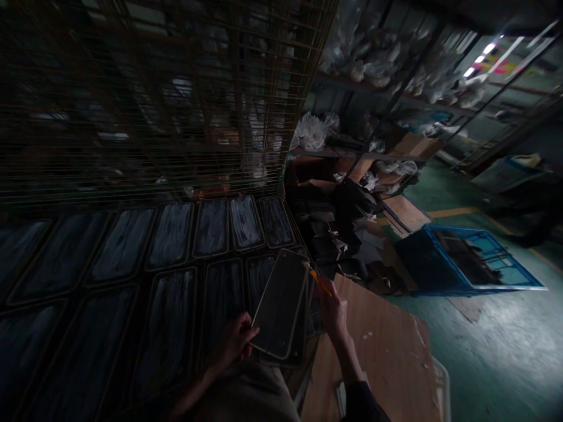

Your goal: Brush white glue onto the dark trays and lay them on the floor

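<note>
So the dark panel (281, 305) is held just off the tabletop's (378, 346) left edge. Left hand (240, 339) pinches its lower-left rim; right hand (333, 310) grips a yellow-handled tool (321, 282), tip by the upper right rim, too blurry to identify. Imo keep that pinch steady, tool light, away from the streaky panels (246, 223) beyond.
</note>
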### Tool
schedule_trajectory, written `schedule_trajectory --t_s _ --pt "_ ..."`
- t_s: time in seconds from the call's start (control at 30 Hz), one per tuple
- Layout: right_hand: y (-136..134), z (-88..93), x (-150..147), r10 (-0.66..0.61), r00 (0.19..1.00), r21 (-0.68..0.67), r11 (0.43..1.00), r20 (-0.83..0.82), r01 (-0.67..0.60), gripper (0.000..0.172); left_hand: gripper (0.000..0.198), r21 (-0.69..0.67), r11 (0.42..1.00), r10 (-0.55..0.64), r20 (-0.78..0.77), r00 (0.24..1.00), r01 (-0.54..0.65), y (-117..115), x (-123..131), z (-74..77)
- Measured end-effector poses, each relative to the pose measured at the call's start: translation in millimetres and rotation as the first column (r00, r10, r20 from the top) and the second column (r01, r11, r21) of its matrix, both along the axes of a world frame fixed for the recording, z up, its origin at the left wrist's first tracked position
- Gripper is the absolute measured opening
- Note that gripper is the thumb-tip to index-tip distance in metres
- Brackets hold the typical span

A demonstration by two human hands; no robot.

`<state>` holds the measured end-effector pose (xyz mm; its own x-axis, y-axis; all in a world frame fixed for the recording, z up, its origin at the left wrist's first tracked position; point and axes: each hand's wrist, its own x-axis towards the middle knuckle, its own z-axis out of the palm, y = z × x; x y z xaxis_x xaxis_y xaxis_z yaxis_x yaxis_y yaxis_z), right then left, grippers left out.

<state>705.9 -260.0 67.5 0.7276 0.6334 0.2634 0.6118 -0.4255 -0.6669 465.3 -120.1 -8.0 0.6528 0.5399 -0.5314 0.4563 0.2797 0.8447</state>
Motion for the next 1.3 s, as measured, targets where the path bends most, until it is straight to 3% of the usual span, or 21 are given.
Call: schedule_trajectory --t_s 0.23,0.37,0.5,0.73,0.93,1.03,1.17,1.3 --pt "35.1 5.2 14.5 0.106 0.989 -0.111 0.989 0.101 -0.094 0.034 0.040 -0.084 0.996 0.015 0.029 0.999 -0.013 -2.0 -1.4 5.2" --pt "37.5 6.7 12.4 0.176 0.978 -0.203 0.967 0.114 -0.151 0.036 0.040 -0.084 0.996 0.033 0.013 0.999 -0.032 -1.8 0.3 5.2" --pt "13.8 5.2 -9.7 0.276 0.958 -0.254 0.934 0.073 -0.250 0.033 0.038 -0.095 0.993 0.063 -0.008 0.998 -0.063 -3.5 2.3 2.4" --pt "-51.6 6.5 -77.6 0.427 0.903 -0.289 0.860 -0.047 -0.421 0.029 0.035 -0.099 0.992 0.089 0.046 0.995 -0.084 -5.1 0.1 3.9" --pt "-70.5 14.9 -112.3 0.436 0.884 -0.309 0.828 -0.169 -0.467 0.025 0.043 -0.131 0.986 0.108 0.068 0.992 -0.099 -5.1 -1.7 1.3" --pt "-67.4 20.0 -111.9 0.381 0.858 -0.246 0.846 -0.344 -0.474 0.025 0.042 -0.122 0.988 0.106 0.078 0.991 -0.096 -6.2 -2.5 0.1" --pt "-51.0 22.2 -95.2 0.304 0.741 -0.120 0.881 -0.599 -0.458 0.029 0.035 -0.100 0.993 0.073 0.071 0.995 -0.066 -7.2 -3.1 -3.1" --pt "-23.8 9.5 -57.8 0.278 0.712 -0.021 0.925 -0.644 -0.379 0.036 0.027 -0.069 0.998 -0.001 0.038 0.999 0.003 -5.8 -1.5 -4.9"
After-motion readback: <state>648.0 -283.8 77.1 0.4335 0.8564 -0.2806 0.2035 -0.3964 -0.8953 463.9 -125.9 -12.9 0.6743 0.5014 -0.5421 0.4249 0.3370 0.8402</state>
